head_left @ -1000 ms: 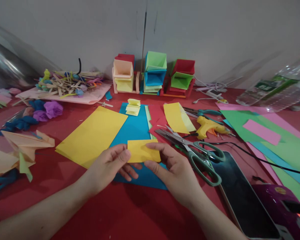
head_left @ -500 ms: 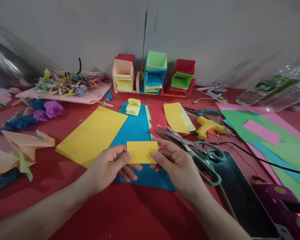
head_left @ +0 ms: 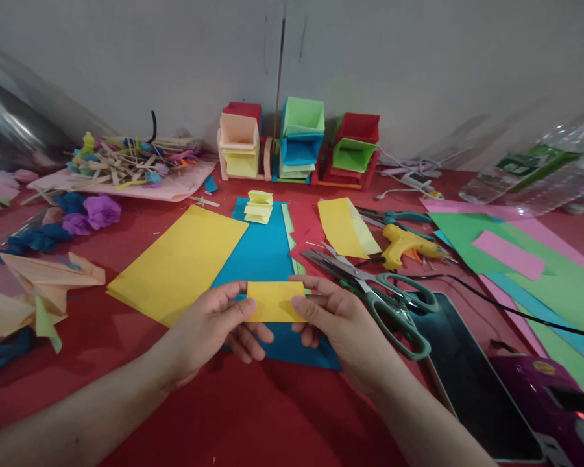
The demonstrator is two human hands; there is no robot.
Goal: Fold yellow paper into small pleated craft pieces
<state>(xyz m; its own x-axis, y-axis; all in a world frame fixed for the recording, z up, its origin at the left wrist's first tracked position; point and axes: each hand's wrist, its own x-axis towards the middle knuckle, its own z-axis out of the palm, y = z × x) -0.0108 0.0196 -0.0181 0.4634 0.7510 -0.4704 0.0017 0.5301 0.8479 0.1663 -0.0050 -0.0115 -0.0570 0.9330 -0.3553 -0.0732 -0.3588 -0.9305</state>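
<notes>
A small yellow paper rectangle is held level between my two hands. My left hand pinches its left end, thumb on the near face and fingers behind. At the other end, my right hand grips it the same way. Beneath them lies a blue paper sheet, with a pale yellow pleated paper strip on its far end. To the left rests a larger yellow sheet. Green-handled scissors lie just beyond my right hand.
Folded paper boxes stand along the wall. A yellow glue gun, a black phone and coloured sheets occupy the right. Craft sticks and crumpled purple paper are on the left. A plastic bottle lies at back right.
Both hands have come slightly nearer with the yellow paper, which appears a little lower and tilted more. The grip at each end is kept.
</notes>
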